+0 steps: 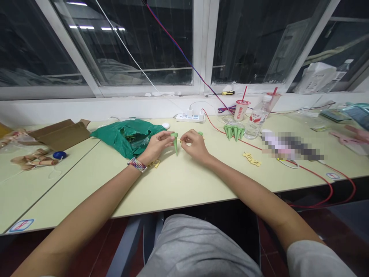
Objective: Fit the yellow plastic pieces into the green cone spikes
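Observation:
My left hand (pixel 158 146) pinches a green plastic spike (pixel 175 144) near its wide top end, with the pointed tip hanging down over the table. Close beside it, the thumb and forefinger of my right hand (pixel 196 145) are closed on a small yellow piece (pixel 181 141), mostly covered by the fingers. Behind the right hand, part of another green piece (pixel 200 133) shows. Small yellow pieces (pixel 156 164) lie by my left wrist, partly hidden. More yellow strips (pixel 251 159) form a loose pile to the right. Several green spikes (pixel 235 132) stand grouped near the bottle.
A torn green plastic bag (pixel 115 136) lies behind my left hand. Further left are a cardboard box (pixel 59 134) and a wooden toy with a blue ball (pixel 59 155). A water bottle (pixel 255 121), drink cup (pixel 241 110), power strip (pixel 188 117) and red cable (pixel 311 174) occupy the back and right.

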Tool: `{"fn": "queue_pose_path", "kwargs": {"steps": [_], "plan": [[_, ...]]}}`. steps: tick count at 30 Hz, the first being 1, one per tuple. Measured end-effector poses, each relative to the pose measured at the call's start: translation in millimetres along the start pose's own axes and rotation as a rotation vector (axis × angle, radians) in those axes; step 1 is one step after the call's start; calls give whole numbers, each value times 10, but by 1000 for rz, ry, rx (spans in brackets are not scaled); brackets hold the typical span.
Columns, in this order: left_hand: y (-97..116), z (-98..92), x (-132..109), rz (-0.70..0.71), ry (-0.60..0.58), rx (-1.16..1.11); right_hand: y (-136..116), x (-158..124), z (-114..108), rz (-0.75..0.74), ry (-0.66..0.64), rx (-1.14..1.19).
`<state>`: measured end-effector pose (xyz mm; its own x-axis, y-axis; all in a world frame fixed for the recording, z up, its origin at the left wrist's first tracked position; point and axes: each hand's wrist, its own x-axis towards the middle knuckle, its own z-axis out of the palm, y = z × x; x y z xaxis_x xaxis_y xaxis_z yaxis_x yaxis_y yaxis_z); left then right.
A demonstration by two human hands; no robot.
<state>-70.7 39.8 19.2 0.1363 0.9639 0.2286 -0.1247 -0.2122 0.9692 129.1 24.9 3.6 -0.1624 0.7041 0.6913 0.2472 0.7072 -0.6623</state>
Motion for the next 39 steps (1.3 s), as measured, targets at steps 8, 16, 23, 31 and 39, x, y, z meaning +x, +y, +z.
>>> {"fn": "queue_pose_path", "kwargs": {"steps": [8, 16, 23, 31, 39], "plan": [[-44, -3, 16, -23, -40, -41, 46, -17, 36, -78, 65, 1], [-41, 4, 2, -17, -61, -30, 45, 14, -3, -61, 82, 100], [-10, 13, 20, -15, -16, -43, 67, 58, -38, 231, 83, 345], [-29, -1, 8, -15, -33, -22, 127, 46, -42, 326, -17, 409], [-42, -15, -50, 16, -121, -5, 101, 46, -92, 291, -103, 504]]}}
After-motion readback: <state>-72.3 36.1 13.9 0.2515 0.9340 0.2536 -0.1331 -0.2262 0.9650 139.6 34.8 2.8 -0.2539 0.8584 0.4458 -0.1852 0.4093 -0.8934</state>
